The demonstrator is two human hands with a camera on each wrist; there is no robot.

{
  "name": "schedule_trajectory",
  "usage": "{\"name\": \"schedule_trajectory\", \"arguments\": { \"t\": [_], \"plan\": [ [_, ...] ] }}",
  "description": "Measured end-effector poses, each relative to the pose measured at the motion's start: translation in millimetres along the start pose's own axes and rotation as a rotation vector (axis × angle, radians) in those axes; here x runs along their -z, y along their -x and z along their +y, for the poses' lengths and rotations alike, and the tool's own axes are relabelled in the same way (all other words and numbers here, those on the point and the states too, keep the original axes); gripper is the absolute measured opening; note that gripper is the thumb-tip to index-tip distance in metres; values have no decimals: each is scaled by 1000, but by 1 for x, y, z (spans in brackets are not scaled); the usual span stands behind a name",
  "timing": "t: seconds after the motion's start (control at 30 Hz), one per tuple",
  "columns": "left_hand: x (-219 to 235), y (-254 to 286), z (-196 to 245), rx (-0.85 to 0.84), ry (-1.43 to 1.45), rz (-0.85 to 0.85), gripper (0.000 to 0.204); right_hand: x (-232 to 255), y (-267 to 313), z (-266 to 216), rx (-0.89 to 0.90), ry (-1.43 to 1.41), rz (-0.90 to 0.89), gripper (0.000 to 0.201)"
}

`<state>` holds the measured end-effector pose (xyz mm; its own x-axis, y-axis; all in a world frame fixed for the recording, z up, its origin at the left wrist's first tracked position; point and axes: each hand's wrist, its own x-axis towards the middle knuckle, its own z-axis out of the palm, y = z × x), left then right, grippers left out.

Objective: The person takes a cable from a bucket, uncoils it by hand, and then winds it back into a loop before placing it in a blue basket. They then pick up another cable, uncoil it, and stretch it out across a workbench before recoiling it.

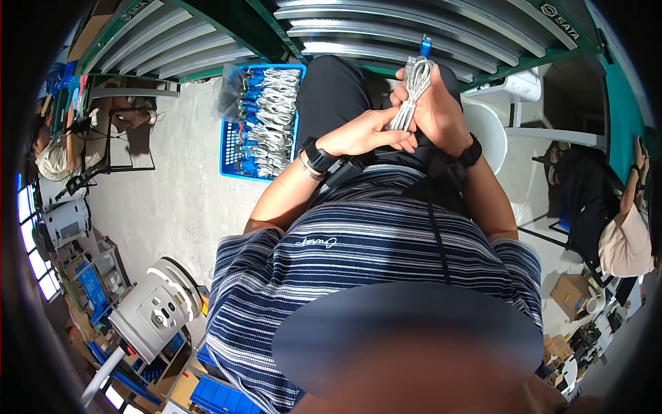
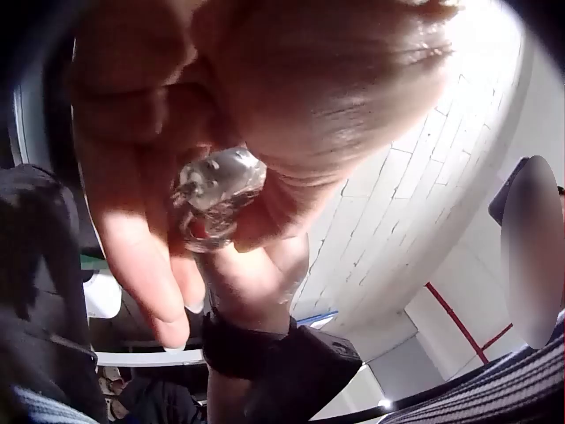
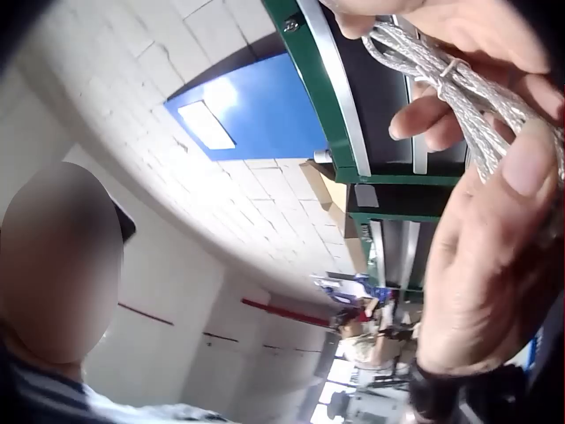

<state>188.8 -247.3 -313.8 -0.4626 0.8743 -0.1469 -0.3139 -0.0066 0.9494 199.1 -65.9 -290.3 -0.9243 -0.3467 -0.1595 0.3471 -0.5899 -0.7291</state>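
There it was, one looped, silvery cable up over the lap, with both hands on it. The left hand pinched its lower end, thumb on top and fingers folded beneath, leaving hardly any gap; that grip probably stopped the loops from fanning out. The right hand held it further up, fingers bent round one side and the thumb along the other, more of a cradle than a squeeze, likely to steady the bundle. The blue connector poked out beyond the loops, clear of the fingers. And a narrow pale band crossed the strands, seemingly gathering them at the middle.

Off by the left knee sat the blue basket, near enough to reach, its coiled bundles laid crosswise in a column, mostly with blue ends to one side, perhaps to save tangling. A clear plastic bag slumped at its corner.
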Motion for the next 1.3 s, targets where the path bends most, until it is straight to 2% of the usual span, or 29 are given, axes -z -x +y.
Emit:
{"name": "schedule_trajectory", "arguments": {
  "t": [0.03,0.1,0.17,0.2,0.23,0.3,0.33,0.37,0.43,0.47,0.5,0.57,0.73,0.8,0.83,0.9,1.03,1.1,1.3],
  "plan": [
    [3,2,4,-5,-3,1,29,0,1,-1,9,-14,-55,62],
    [10,8,15,-6,-462,31,34,2,6,0,15,-1,-25,59],
    [23,13,16,-44,-340,154,37,13,7,5,157,373,-27,52],
    [25,14,22,-102,-317,269,37,8,8,6,169,399,1,39],
    [26,15,28,-159,-293,387,36,9,9,8,162,397,-6,39],
    [24,16,45,-280,-222,392,36,13,12,11,110,603,7,30],
    [22,16,51,-341,-352,403,38,5,12,4,132,739,44,26],
    [18,15,57,-400,-483,411,40,1,11,4,130,737,33,26],
    [11,12,62,-461,-655,481,45,-7,7,4,529,1125,-39,34],
    [12,9,58,-490,-709,494,43,-11,8,0,511,1184,-51,38],
    [13,7,54,-520,-761,507,42,-11,10,0,509,1185,-52,38],
    [13,8,52,-526,-765,533,39,-11,12,0,361,1193,-47,36],
    [16,14,52,-564,-788,593,32,-14,13,-5,296,1157,-58,30],
    [15,16,53,-589,-773,589,32,-13,14,-12,21,951,-160,23],
    [15,17,53,-588,-774,592,32,-11,15,-13,21,951,-163,23],
    [15,17,52,-593,-743,579,33,-10,18,-14,-15,719,-254,17],
    [11,17,50,-524,-706,601,32,-16,25,-18,-66,683,-212,20],
    [10,16,50,-491,-677,616,32,-19,26,-19,-86,628,-184,27],
    [10,14,50,-503,-703,620,31,-17,25,-17,-104,540,-162,38]
  ]
}}
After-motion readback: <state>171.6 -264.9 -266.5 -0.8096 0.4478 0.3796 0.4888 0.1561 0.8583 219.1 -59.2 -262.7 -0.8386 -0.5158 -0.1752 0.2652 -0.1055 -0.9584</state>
